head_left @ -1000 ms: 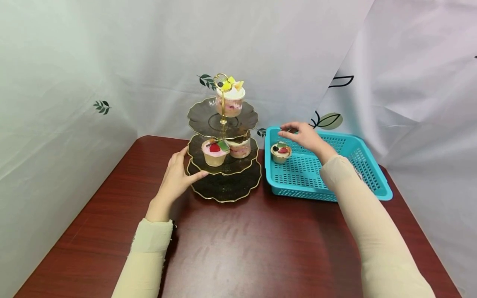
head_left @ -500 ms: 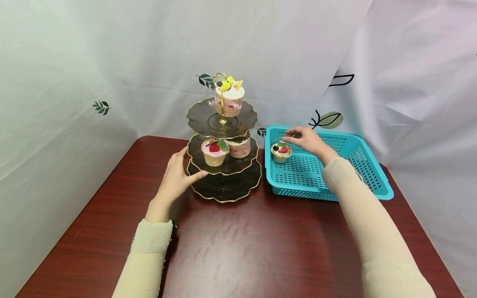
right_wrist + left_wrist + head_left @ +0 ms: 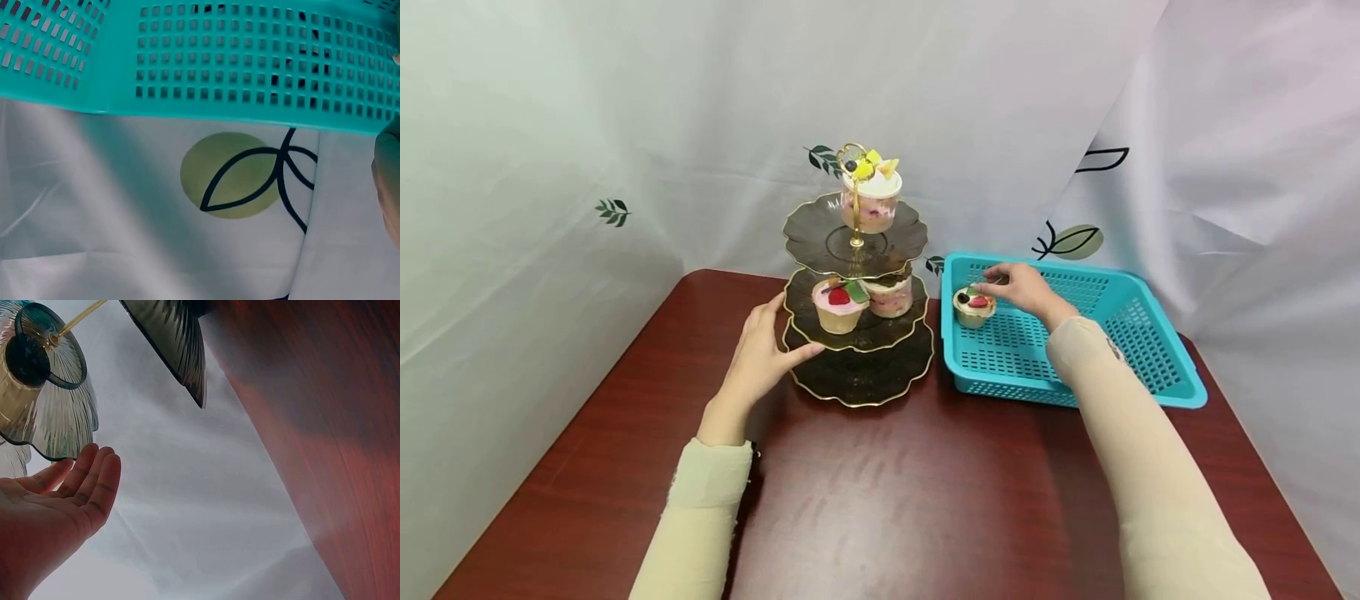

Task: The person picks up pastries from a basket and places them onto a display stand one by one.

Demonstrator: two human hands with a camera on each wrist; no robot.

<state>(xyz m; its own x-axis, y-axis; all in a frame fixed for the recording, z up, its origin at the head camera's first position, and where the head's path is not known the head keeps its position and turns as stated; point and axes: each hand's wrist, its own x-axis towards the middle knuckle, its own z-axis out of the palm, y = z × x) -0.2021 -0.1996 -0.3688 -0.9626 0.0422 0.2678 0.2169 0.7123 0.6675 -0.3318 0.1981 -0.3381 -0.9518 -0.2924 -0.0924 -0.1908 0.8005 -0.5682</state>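
I saw the left hand [image 3: 758, 350] spread at the three-tier cake stand [image 3: 880, 335]; the right hand [image 3: 1024, 287] was at the fruit tart [image 3: 972, 317] in the turquoise basket [image 3: 1007, 387], grip unclear; a low pinch, I judged, would spare its topping [image 3: 979, 302].

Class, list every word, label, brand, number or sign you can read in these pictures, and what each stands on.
No readable text: none on the teal basket, tiered stand or desserts.
The backdrop shows only printed leaves.
A dark patch by the right cuff is too small to make out.
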